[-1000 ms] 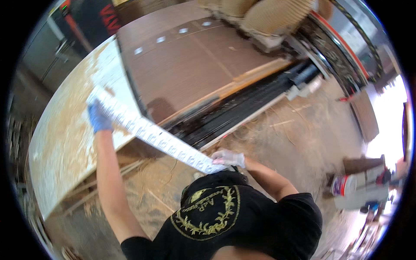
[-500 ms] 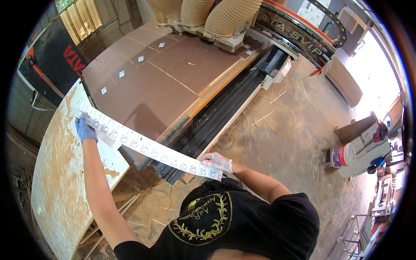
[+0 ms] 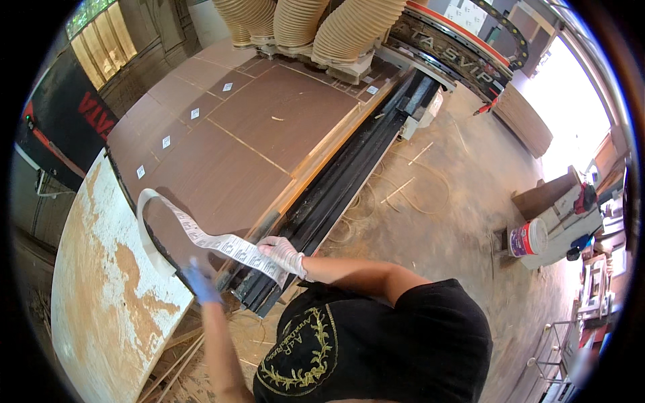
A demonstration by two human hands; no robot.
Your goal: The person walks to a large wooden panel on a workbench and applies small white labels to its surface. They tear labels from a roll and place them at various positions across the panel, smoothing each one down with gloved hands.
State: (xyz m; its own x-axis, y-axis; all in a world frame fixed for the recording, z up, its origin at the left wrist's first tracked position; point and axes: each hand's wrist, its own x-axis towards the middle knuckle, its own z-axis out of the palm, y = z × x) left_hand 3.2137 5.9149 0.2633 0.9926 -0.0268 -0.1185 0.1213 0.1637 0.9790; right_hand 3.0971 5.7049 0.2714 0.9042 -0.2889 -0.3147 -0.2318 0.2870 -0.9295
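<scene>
My right hand (image 3: 283,255), in a pale glove, is closed on one end of a long white strip of printed labels (image 3: 235,248). From there the strip runs left in a curve, bends over in a loop and hangs down near the edge of a worn white board. My left hand (image 3: 203,282), in a blue glove, is just below the strip, apart from my right hand. Motion smears its fingers. Beyond both hands lies a large brown panel (image 3: 232,161) with pale cut lines. Several small white labels (image 3: 166,142) sit on it in a row.
At left is the worn white board (image 3: 91,282) with brown patches. A black machine rail (image 3: 336,181) runs along the panel's right side. Thick tan hoses (image 3: 292,27) stand over the far end. On the floor at right, a bucket (image 3: 529,238) stands beside stacked boards.
My left hand has let go of the strip's far end and moved right and down. The strip, held straight before, now curls. My right hand has moved left with its end.
</scene>
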